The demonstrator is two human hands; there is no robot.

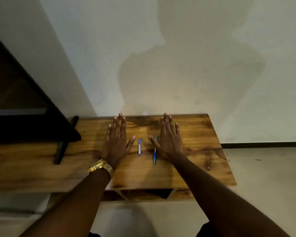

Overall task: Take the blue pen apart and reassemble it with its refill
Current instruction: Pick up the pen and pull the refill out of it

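A slim blue pen [155, 154] lies on the wooden table [203, 134], pointing toward me, its far end partly under my right thumb. A short blue and white tube [139, 147] lies parallel to it, a little to the left, between my two hands. My left hand [117, 139] rests flat on the table, palm down with fingers spread, left of the tube and apart from it. My right hand [169, 139] lies flat and open just right of the pen, its thumb crossing above the pen's far part. Neither hand holds anything.
A gold watch [102, 167] is on my left wrist. A dark shelf frame [24, 117] stands on the table's left part, with a black leg [61, 151]. A white wall rises behind the table. Pale floor lies to the right and below the front edge.
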